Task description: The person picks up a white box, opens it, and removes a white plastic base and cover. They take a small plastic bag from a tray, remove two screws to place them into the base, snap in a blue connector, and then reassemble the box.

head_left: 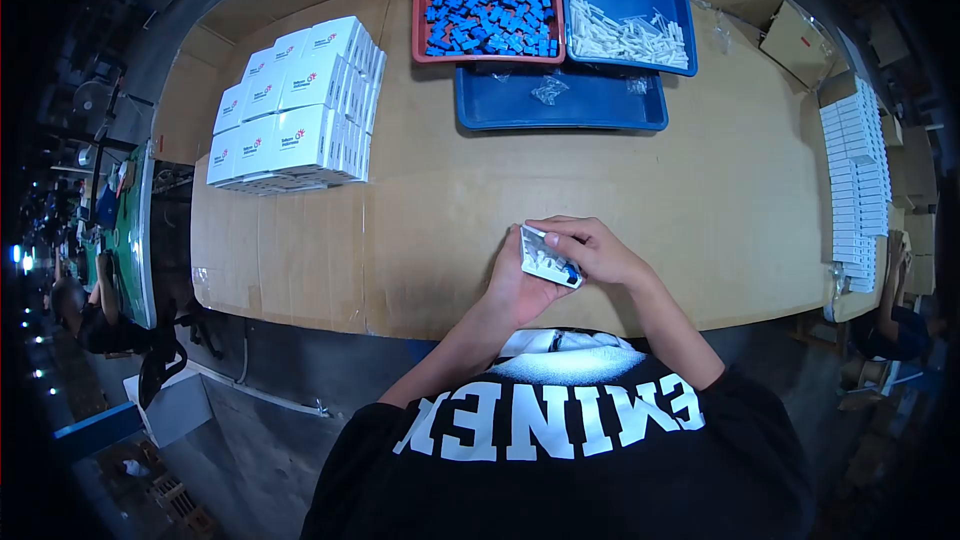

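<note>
Near the front edge of the cardboard-covered table [450, 240], my left hand [515, 285] holds a small open white box [540, 265] from below and from its left side. White pieces and a blue piece [571, 273] show inside it. My right hand [592, 248] lies over the box's upper right side, its fingers bent around the top edge and the thumb over the opening. Whether the right fingers pinch a piece inside is hidden.
Stacked white boxes [290, 115] stand at the left. A red tray [420, 0] of blue parts and a blue tray [684, 0] of white parts overlap a lower blue tray [560, 118]. White stacks [855, 185] line the right edge. Other people sit at both sides.
</note>
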The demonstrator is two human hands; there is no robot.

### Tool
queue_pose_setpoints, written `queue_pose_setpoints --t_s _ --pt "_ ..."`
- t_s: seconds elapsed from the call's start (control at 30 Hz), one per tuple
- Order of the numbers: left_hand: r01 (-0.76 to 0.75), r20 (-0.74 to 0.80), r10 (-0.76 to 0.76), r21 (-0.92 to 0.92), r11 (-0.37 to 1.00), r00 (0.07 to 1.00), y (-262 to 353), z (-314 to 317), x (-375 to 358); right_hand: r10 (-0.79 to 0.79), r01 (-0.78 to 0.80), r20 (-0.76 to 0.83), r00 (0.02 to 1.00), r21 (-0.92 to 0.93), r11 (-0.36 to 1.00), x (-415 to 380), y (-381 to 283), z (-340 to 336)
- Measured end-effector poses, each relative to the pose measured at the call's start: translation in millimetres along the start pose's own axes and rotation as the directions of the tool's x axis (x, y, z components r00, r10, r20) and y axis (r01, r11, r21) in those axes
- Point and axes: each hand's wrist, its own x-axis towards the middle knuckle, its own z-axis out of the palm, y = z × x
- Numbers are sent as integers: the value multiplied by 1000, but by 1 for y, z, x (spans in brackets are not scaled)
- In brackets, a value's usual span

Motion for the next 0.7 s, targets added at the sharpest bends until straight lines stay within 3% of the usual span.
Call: queue_pose_setpoints --t_s 0.2,0.3,0.47,0.57,0.67,0.7 --pt "11 -54 -10 17 1000 998 3 2 0 36 -36 19 999 -38 999 3 -5 -3" --pt "4 8 -4 39 999 1000 3 -1 0 55 -54 23 998 -51 997 4 -6 -3" --pt "4 -105 -1 25 1000 995 0 0 3 37 -34 35 999 -84 996 5 -8 -1" --pt "19 -79 -18 12 1000 997 2 -1 3 77 -75 34 996 -48 996 0 -7 2" --pt "-16 -14 16 6 1000 1000 1 -1 -2 -43 45 37 998 -44 998 -10 -6 9" --pt "-16 -11 16 7 1000 1000 2 -2 -3 -126 127 15 992 -125 984 -15 -8 14"
